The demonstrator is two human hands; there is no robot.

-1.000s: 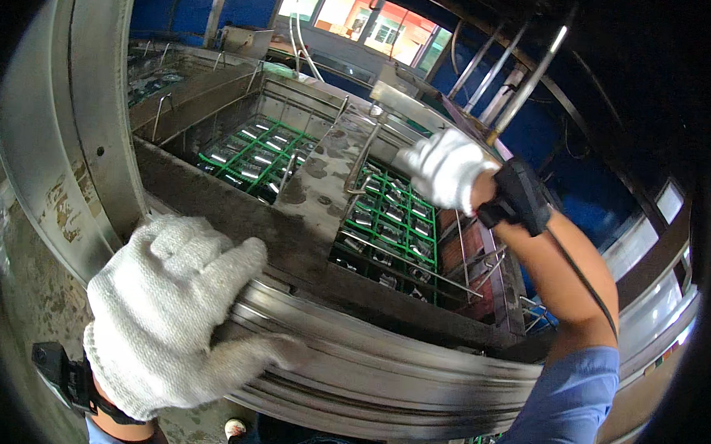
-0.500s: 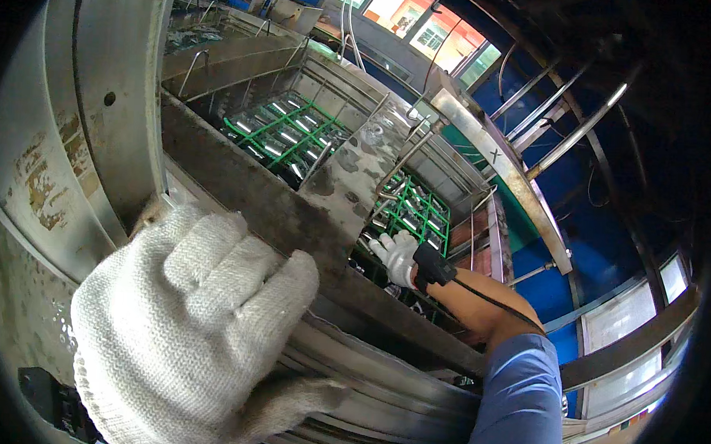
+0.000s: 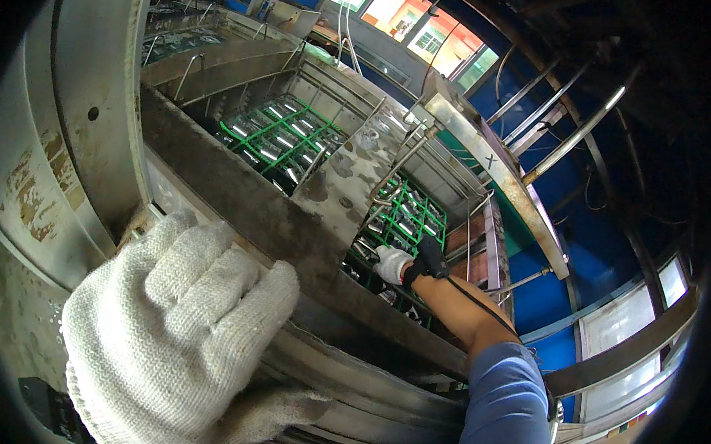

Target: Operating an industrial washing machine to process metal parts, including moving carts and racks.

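My left hand (image 3: pixel 179 333), in a white knit glove, is large in the lower left beside the tank's near wall. Its fingers are loosely bent and the thumb stands apart; I see nothing held in it, though the palm side is hidden. Farther off, my right hand (image 3: pixel 391 264), gloved in white, reaches down into the right-hand tank compartment. Its fingers are curled in at the near left end of a green grid rack (image 3: pixel 412 216) of shiny rounded pieces. What those fingers hold, if anything, is too small to make out.
A second green rack (image 3: pixel 284 137) of shiny pieces sits in the left compartment. A stained metal divider (image 3: pixel 349 175) separates the two. Above the right compartment hangs a metal frame (image 3: pixel 494 164) with rods. A tall metal panel (image 3: pixel 102 80) stands at left.
My right hand's spread fingers have curled in at the rack's near end, and the hand has lowered slightly. The view has shifted a little; my left hand keeps its pose.
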